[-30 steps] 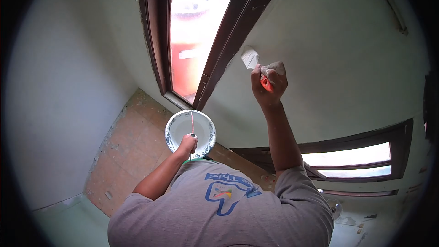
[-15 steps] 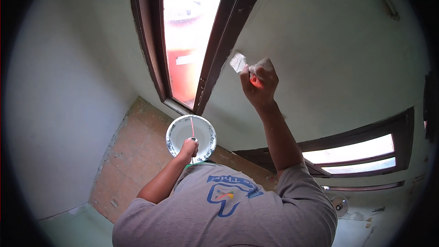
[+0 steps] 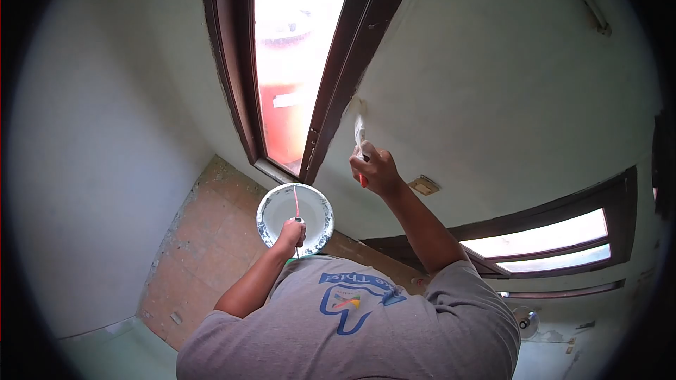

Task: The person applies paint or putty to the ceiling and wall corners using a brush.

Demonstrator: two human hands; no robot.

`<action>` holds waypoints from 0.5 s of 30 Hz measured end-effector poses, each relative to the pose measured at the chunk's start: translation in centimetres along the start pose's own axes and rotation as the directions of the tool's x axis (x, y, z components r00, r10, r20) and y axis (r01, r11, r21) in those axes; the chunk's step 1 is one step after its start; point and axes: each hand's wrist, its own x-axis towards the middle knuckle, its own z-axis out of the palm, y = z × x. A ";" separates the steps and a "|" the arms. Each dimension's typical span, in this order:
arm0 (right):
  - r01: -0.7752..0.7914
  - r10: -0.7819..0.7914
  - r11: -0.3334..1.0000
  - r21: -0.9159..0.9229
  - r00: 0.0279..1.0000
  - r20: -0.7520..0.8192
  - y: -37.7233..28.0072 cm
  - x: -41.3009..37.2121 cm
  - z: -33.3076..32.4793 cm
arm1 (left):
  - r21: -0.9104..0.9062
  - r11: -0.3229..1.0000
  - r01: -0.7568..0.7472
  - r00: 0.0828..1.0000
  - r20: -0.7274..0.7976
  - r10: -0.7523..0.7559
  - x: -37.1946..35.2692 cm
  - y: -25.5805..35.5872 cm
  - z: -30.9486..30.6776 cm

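1. Pale walls (image 3: pixel 507 91) bend around the view, meeting a worn tan floor (image 3: pixel 201 246) at the lower left.
2. Dark brown framing borders a tall window (image 3: pixel 299 7) above the bucket; bright light fills the glass, and something reddish (image 3: pixel 282 134) shows behind it.
3. Another dark-framed window (image 3: pixel 549 239) sits at the right, with a small tan plate (image 3: pixel 425 185) on the wall, between it and the tall window.
4. Wrapped around a paintbrush (image 3: pixel 360 130), the person's right hand (image 3: pixel 377 169) has its fingers curled tight, with the orange handle end (image 3: pixel 363 181) poking out below.
5. White bristles point up to the wall just beside the tall window's frame and appear to touch it, though the tip is blurred.
6. Curled into a fist, the left hand (image 3: pixel 291 233) holds the thin handle (image 3: pixel 296 200) of a white bucket (image 3: pixel 311 211).
7. Dark smudges mark the bucket's rim; it hangs before the person's grey shirt (image 3: pixel 296 345).
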 end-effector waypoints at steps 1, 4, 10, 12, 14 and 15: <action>-0.028 0.028 1.000 0.000 0.998 0.054 -0.3 -0.3 0.2 | -0.001 1.000 -0.002 1.000 -0.001 0.002 0.0 0.0 0.0; -0.113 0.104 0.992 0.057 0.984 0.141 -0.5 0.3 0.1 | 0.008 1.000 -0.009 1.000 0.004 0.009 -0.1 -0.1 0.1; -0.384 0.371 0.919 0.092 0.919 0.131 -0.3 4.9 -7.7 | 0.007 1.000 0.005 1.000 -0.021 -0.005 -0.1 -0.1 0.3; -0.312 0.313 0.949 0.047 0.950 -0.006 -0.2 5.4 -10.6 | 0.015 1.000 0.000 1.000 -0.028 0.000 0.0 -0.4 0.2; -0.247 0.240 0.968 -0.043 0.963 -0.124 -1.1 5.9 -12.9 | 0.025 0.999 -0.023 0.999 -0.047 0.024 -0.1 -0.5 0.2; -0.204 0.188 0.976 -0.071 0.964 -0.186 -1.4 6.1 -13.7 | 0.042 0.998 -0.043 0.996 -0.081 0.047 0.2 -0.7 0.3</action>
